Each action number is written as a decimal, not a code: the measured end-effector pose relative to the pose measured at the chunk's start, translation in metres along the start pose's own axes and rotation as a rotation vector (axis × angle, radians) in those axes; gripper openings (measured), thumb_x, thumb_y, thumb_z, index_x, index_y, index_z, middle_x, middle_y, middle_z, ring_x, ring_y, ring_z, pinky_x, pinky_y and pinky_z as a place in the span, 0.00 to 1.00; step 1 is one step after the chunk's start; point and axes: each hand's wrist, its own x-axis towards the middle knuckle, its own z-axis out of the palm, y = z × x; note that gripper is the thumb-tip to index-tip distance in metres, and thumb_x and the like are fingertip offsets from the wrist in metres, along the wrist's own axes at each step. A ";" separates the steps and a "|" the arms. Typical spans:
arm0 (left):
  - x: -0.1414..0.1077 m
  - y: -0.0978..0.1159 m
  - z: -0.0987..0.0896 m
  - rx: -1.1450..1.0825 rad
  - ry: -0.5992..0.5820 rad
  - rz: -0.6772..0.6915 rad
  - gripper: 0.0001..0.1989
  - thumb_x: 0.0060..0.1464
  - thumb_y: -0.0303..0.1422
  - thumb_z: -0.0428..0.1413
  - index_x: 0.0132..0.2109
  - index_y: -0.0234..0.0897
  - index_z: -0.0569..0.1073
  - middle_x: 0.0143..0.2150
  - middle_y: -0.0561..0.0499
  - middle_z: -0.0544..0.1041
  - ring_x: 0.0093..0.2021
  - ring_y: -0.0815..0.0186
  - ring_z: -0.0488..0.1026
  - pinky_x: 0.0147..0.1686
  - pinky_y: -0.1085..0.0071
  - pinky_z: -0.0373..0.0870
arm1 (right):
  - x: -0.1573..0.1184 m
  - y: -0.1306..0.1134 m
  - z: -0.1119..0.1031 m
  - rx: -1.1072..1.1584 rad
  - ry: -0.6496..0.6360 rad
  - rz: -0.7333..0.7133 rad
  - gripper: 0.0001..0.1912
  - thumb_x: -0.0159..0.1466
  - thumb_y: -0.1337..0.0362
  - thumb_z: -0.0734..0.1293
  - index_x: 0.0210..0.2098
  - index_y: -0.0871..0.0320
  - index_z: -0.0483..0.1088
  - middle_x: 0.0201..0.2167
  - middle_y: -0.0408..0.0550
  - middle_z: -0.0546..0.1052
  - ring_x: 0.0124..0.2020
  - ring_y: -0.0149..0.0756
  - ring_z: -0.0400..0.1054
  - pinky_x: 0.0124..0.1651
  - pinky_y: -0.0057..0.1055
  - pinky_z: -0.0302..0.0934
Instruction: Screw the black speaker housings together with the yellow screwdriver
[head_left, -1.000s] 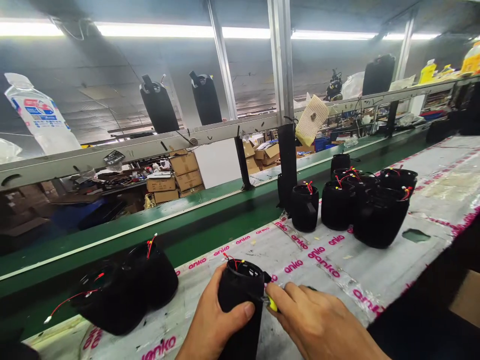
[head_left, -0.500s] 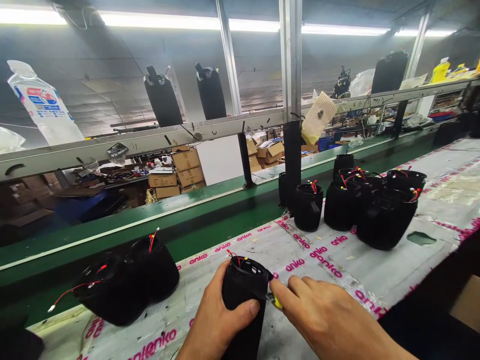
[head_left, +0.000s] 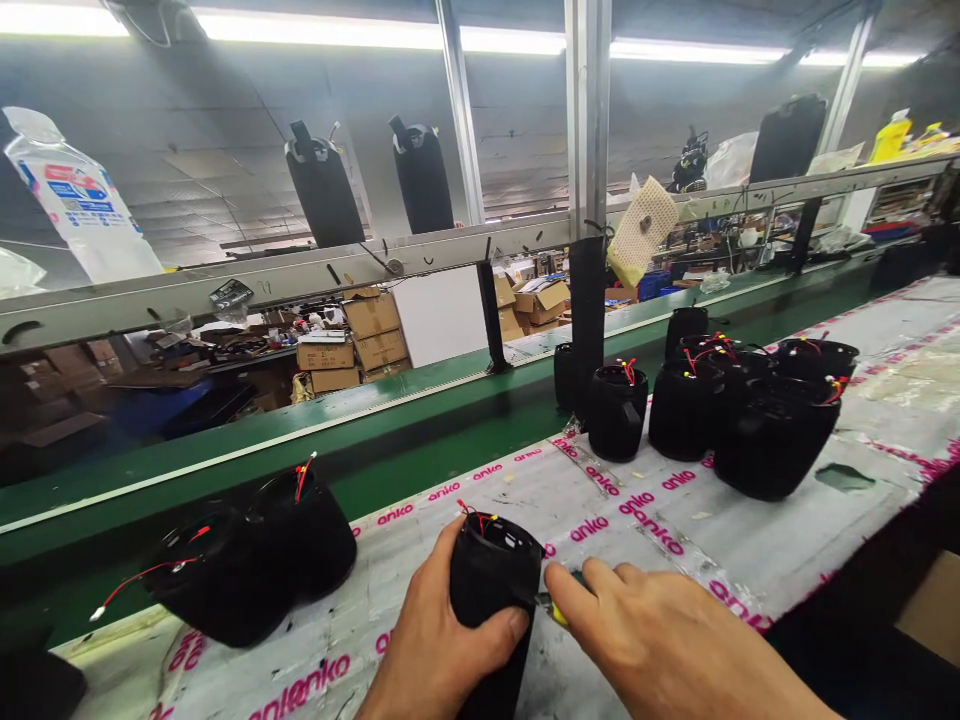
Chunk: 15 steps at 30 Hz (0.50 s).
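My left hand (head_left: 442, 630) wraps round a black cylindrical housing (head_left: 487, 585), its thumb across the front. Thin red wires and a small yellow connector show at the housing's open, slightly tilted top. In my right hand (head_left: 637, 630) is a small yellow-handled tool (head_left: 559, 613), mostly hidden by the fingers. Its short metallic tip points at the housing's right side, just below the rim; I cannot tell whether it touches. To the left stand two similar black housings (head_left: 217, 580) with red wires and white plugs.
Several more black housings (head_left: 776, 445) with wires stand at the right on the table covering (head_left: 517, 500) printed in pink. A green conveyor belt (head_left: 442, 435) runs behind. Above it, a metal rail shelf (head_left: 300, 268) carries a plastic bottle (head_left: 82, 205) and finished-looking black units (head_left: 424, 185).
The tool's tip sits slightly lower on the housing's side, and my right hand has shifted a little down and right. My left hand keeps its hold.
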 end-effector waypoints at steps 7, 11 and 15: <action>0.003 -0.005 0.001 0.010 0.020 0.035 0.31 0.45 0.37 0.64 0.57 0.39 0.70 0.53 0.46 0.80 0.53 0.48 0.75 0.53 0.58 0.69 | -0.002 -0.004 0.003 0.032 -0.045 0.047 0.21 0.50 0.78 0.60 0.42 0.54 0.62 0.24 0.41 0.71 0.18 0.40 0.67 0.21 0.37 0.48; 0.005 -0.014 -0.007 -0.131 -0.076 0.101 0.31 0.46 0.45 0.65 0.56 0.40 0.71 0.51 0.48 0.80 0.53 0.50 0.75 0.51 0.62 0.69 | -0.002 -0.003 0.018 0.276 0.050 0.068 0.13 0.63 0.76 0.59 0.43 0.53 0.61 0.26 0.40 0.72 0.22 0.38 0.70 0.23 0.35 0.51; 0.008 -0.023 -0.017 -0.193 -0.139 0.093 0.31 0.51 0.46 0.65 0.58 0.40 0.70 0.53 0.49 0.79 0.52 0.53 0.75 0.53 0.63 0.68 | 0.000 0.000 0.025 0.521 0.098 0.179 0.04 0.75 0.66 0.56 0.43 0.52 0.60 0.29 0.37 0.74 0.26 0.33 0.73 0.26 0.32 0.55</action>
